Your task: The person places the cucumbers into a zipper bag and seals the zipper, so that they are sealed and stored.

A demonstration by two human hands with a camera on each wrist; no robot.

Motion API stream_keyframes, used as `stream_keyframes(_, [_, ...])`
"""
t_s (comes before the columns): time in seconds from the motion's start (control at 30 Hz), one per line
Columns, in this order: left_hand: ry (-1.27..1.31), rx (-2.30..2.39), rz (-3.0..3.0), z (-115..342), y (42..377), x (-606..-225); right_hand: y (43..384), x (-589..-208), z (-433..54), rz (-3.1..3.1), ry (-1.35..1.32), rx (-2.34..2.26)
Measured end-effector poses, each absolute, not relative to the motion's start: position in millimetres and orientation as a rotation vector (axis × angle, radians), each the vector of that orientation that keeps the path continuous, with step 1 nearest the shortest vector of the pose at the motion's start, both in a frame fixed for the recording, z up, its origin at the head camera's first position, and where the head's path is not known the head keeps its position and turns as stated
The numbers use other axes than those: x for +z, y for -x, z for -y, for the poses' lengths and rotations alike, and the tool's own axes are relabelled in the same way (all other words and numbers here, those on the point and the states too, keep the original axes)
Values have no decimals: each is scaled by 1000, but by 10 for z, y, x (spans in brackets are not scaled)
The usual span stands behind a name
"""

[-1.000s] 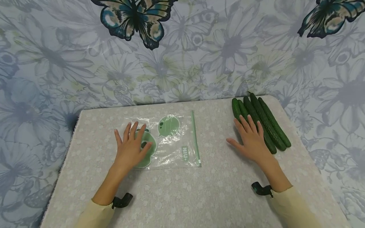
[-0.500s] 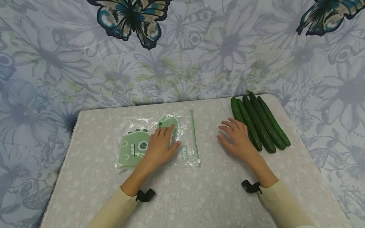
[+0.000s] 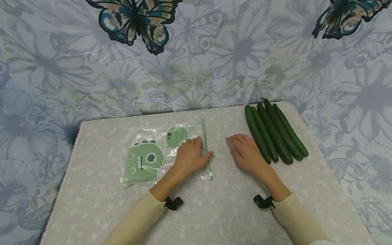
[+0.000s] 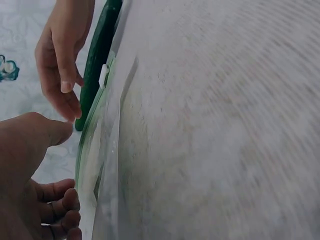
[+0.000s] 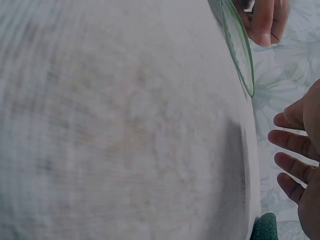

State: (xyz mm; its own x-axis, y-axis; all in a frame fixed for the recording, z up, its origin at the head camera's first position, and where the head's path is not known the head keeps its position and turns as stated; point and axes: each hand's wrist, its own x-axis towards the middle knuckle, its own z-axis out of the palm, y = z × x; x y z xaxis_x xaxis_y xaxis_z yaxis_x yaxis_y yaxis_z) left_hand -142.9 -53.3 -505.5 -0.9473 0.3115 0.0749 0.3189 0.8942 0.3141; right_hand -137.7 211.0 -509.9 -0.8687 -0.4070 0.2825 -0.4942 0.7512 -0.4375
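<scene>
A clear zip bag (image 3: 165, 172) with green cartoon prints lies flat on the table, its green zip strip (image 3: 208, 165) on the right side and a white slider at the strip's near end. Over the bag's right part is my left hand (image 3: 190, 156), fingers loosely bent, thumb pointing across the strip; nothing is in it. In the left wrist view its fingertips (image 4: 70, 200) hang close beside the strip. My right hand (image 3: 246, 154) hovers between bag and cucumbers, fingers relaxed and spread in the right wrist view, holding nothing. Several long green cucumbers (image 3: 277, 132) lie side by side just right of it.
A pale floral cloth covers the table (image 3: 220, 211). Behind it hangs a flowered backdrop (image 3: 190, 68) with butterflies, right against the table's back edge. Each wrist wears a small black camera, such as the left wrist camera (image 3: 174, 203).
My left hand has moved right across the bag, from its left part to near the zip strip. My right hand has drawn left off the cucumbers, its fingers less spread.
</scene>
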Motion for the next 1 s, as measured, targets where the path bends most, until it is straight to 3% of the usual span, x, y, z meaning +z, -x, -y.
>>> stream_keyframes(0.47, [465,-745,3050,661,1364,-5037,1397,-5081,-1859,2837,-724,1002])
stream_keyframes(0.77, [353,-994,2994,856,1222,-4937,1497,-5012,-1494,2843,-584,1529])
stream_keyframes(1.0, [404,-1067,2916,948,1105,-4900,1546,-5011,-1225,2856,-425,1754])
